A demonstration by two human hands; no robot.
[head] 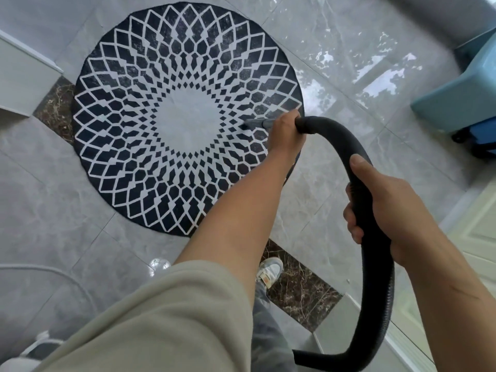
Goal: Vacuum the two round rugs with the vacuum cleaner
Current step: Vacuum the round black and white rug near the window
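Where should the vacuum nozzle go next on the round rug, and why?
Probably a short slide left across the pale middle. The left hand holds the nozzle with its tip on the round rug just right of centre, so most of the rug lies beyond it. The right hand grips the looped hose, so there seems slack.

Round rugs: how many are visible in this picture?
1. The round rug lies on the tiled floor, under the nozzle in the left hand; another may be outside the view.
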